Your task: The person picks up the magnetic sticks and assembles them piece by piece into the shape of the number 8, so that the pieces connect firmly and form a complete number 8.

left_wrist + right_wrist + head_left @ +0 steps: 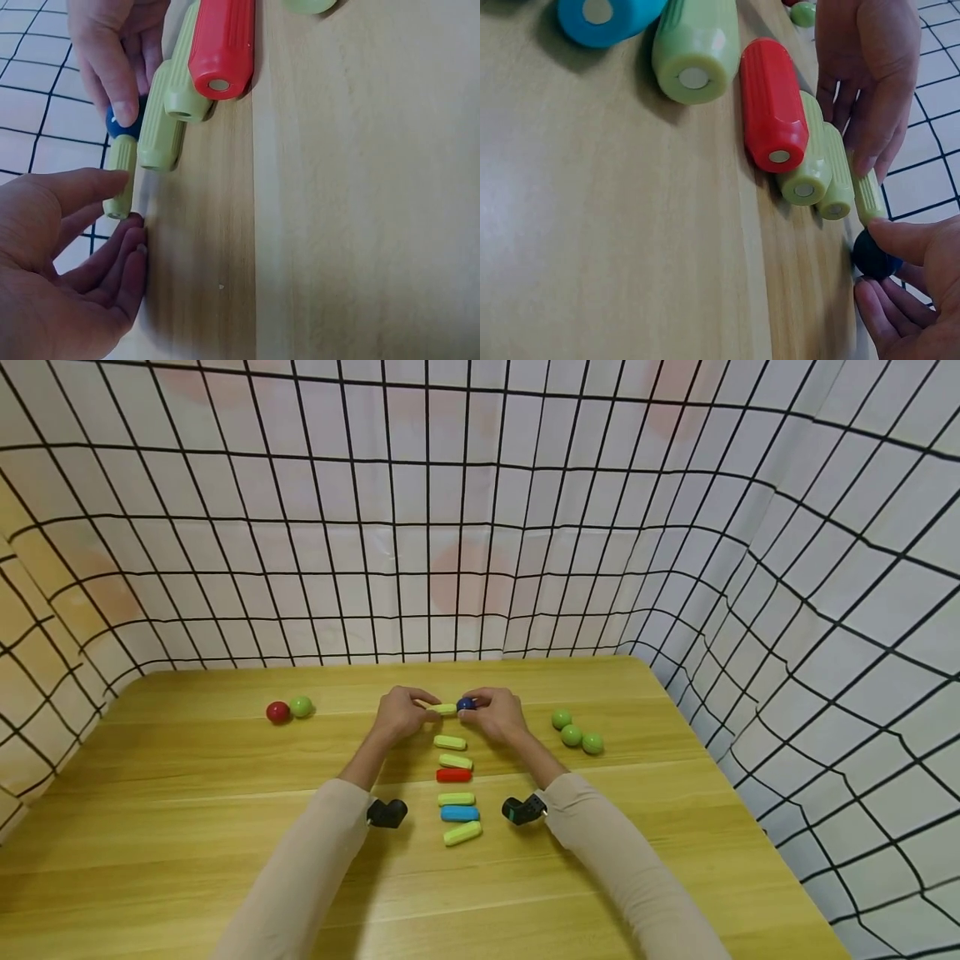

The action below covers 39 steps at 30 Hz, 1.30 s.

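At the far middle of the table, my left hand pinches a yellow-green magnetic rod by its left end. My right hand holds a dark blue ball between thumb and fingers. In the left wrist view the ball touches the end of the rod. The right wrist view shows the ball partly covered by the thumb. Closest to the hands lies another yellow-green rod on the table.
Toward me a column of rods continues: yellow-green ones, a red rod and a blue rod. A red ball and a green ball sit at left. Three green balls lie at right. Black netting encloses the table's far side and ends.
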Each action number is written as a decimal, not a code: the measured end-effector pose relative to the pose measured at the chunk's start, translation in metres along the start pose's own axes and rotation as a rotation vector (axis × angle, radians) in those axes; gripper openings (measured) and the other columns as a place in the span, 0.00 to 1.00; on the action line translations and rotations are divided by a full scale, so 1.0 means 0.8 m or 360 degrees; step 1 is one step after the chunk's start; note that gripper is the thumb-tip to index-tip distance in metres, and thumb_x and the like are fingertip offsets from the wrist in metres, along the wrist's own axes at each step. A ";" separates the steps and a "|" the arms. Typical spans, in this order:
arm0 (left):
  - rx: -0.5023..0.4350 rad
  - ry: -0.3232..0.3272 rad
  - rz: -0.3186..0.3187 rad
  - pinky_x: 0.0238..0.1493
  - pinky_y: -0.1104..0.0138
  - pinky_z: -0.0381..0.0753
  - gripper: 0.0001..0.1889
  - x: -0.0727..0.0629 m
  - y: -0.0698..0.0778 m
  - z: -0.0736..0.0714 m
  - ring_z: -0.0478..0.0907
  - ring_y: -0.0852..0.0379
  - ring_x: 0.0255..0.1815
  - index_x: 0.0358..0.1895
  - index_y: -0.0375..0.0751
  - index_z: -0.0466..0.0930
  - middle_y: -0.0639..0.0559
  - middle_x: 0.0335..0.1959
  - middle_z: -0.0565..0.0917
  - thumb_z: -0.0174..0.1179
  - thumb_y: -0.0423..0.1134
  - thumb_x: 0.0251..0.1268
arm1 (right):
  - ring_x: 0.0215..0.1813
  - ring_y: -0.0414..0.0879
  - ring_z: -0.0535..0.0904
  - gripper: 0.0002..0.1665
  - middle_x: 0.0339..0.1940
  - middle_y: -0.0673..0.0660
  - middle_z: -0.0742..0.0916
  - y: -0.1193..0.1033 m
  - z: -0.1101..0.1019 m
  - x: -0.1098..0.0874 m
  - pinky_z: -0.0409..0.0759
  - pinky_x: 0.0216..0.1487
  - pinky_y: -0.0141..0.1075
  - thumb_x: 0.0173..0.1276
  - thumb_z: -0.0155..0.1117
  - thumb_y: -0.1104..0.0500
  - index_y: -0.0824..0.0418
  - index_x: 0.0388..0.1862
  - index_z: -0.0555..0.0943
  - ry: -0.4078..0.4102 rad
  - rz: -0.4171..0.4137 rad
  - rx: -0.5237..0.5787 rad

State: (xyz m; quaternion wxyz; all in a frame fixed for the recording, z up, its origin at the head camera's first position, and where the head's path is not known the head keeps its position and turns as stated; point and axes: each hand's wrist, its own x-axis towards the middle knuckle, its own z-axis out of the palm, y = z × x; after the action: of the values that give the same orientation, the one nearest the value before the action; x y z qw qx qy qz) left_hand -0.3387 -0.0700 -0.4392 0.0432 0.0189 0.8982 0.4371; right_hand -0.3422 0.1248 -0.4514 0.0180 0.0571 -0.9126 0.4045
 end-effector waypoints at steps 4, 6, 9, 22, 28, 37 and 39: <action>-0.0050 0.0016 -0.0022 0.50 0.56 0.82 0.14 0.000 -0.003 -0.001 0.83 0.44 0.52 0.51 0.43 0.89 0.40 0.52 0.87 0.71 0.41 0.63 | 0.51 0.53 0.86 0.20 0.46 0.58 0.91 -0.002 -0.002 -0.003 0.81 0.58 0.46 0.64 0.75 0.56 0.59 0.54 0.87 0.0028 -0.0021 -0.0009; -0.0092 0.0026 -0.0042 0.47 0.58 0.82 0.15 -0.001 -0.005 -0.002 0.85 0.46 0.48 0.51 0.42 0.88 0.40 0.51 0.88 0.71 0.41 0.63 | 0.50 0.52 0.86 0.19 0.45 0.58 0.91 -0.003 -0.002 -0.004 0.81 0.56 0.45 0.63 0.75 0.56 0.60 0.53 0.87 0.0037 -0.0020 -0.0007; -0.0162 0.0029 -0.0070 0.40 0.63 0.81 0.15 -0.002 -0.007 -0.003 0.85 0.49 0.41 0.51 0.42 0.88 0.41 0.49 0.89 0.72 0.41 0.62 | 0.51 0.53 0.85 0.20 0.46 0.59 0.90 -0.003 -0.001 -0.003 0.81 0.57 0.46 0.63 0.76 0.56 0.60 0.52 0.87 0.0034 0.0005 0.0017; -0.0234 0.0040 -0.0106 0.35 0.67 0.77 0.15 -0.002 -0.014 -0.006 0.86 0.51 0.40 0.51 0.42 0.89 0.43 0.45 0.90 0.71 0.42 0.63 | 0.51 0.53 0.86 0.20 0.46 0.59 0.90 -0.004 0.002 -0.002 0.81 0.57 0.47 0.64 0.76 0.55 0.60 0.53 0.87 0.0035 0.0007 0.0040; -0.0288 0.0073 -0.0110 0.37 0.67 0.76 0.14 -0.004 -0.013 -0.002 0.85 0.50 0.40 0.50 0.43 0.89 0.44 0.43 0.90 0.71 0.42 0.63 | 0.50 0.53 0.85 0.20 0.46 0.60 0.90 -0.004 -0.001 -0.004 0.82 0.56 0.47 0.64 0.75 0.55 0.60 0.53 0.87 0.0041 -0.0014 0.0047; -0.0351 0.0064 -0.0130 0.37 0.67 0.77 0.14 -0.004 -0.016 -0.001 0.84 0.51 0.40 0.50 0.43 0.89 0.44 0.43 0.90 0.71 0.41 0.64 | 0.51 0.55 0.84 0.20 0.46 0.60 0.89 -0.005 0.000 -0.002 0.82 0.56 0.47 0.63 0.76 0.55 0.59 0.53 0.87 0.0029 0.0026 0.0066; -0.0364 0.0065 -0.0139 0.37 0.68 0.77 0.13 -0.004 -0.016 -0.001 0.83 0.51 0.40 0.50 0.43 0.89 0.45 0.43 0.90 0.71 0.41 0.63 | 0.51 0.55 0.84 0.20 0.47 0.60 0.89 -0.005 0.000 0.000 0.82 0.56 0.47 0.63 0.76 0.55 0.59 0.53 0.87 0.0019 0.0035 0.0069</action>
State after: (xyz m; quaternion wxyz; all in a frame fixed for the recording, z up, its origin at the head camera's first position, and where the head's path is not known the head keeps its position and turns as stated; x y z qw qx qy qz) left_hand -0.3354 -0.0786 -0.4486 0.0457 -0.0341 0.8432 0.5346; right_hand -0.3418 0.1220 -0.4487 0.0177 0.0451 -0.9040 0.4248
